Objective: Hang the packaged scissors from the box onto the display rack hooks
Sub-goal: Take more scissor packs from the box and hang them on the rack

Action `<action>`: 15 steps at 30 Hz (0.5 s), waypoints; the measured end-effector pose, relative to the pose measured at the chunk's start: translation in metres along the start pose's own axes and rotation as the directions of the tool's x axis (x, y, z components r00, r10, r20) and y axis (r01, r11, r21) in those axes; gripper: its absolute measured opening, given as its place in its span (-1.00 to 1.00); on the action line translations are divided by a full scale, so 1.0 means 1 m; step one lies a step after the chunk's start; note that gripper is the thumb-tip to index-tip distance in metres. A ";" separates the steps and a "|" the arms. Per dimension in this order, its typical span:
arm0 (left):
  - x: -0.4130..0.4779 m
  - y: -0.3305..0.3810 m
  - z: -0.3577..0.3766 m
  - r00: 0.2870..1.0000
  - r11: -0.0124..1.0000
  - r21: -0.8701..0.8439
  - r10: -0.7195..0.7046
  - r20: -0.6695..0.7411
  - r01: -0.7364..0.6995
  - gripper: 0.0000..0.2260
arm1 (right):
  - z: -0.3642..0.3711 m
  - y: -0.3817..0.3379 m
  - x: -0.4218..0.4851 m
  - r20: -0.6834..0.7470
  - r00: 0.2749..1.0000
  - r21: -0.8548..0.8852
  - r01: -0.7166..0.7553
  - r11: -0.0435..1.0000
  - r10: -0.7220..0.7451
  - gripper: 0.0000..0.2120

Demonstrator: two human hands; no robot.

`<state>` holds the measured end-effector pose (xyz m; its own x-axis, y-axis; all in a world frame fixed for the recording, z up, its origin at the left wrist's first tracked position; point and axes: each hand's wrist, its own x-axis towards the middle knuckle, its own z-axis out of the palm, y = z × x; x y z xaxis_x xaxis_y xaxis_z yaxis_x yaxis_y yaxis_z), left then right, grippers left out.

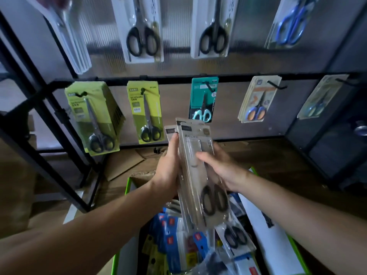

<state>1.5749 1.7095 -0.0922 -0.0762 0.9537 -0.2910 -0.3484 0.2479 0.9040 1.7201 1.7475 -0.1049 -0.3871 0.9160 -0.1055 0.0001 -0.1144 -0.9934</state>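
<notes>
I hold a stack of several beige-carded scissors packs (195, 167) with black handles upright over the box (268, 245). My left hand (168, 171) grips the stack's left edge, thumb on front near the top. My right hand (220, 165) holds the right side, thumb across the front pack. The box below, green-edged with white flaps, holds more packs with blue and yellow cards (172, 247). The rack's lower rail (174, 79) carries hooks with green packs (93, 118), another green pack (147, 112), a teal pack (203, 100) and orange-blue packs (258, 100).
An upper row holds white-carded black scissors (142, 30), a second such pack (213, 28) and a blue pair (292, 22). A pale pack (321, 98) hangs at the far right. Black frame posts (49, 124) slant at left. Cardboard (123, 165) lies on the floor behind the box.
</notes>
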 end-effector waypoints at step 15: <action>-0.002 0.048 0.012 0.996 0.998 0.050 0.031 -0.081 -0.027 -0.53 | 0.012 -0.070 0.009 -0.100 0.992 -0.026 0.077 0.997 -0.079 -0.45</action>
<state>1.5693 1.7213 -0.0446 -0.1626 0.9439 -0.2873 -0.2988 0.2304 0.9261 1.7052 1.7590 -0.0361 -0.2919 0.9560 -0.0305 -0.0054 -0.0335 -0.9994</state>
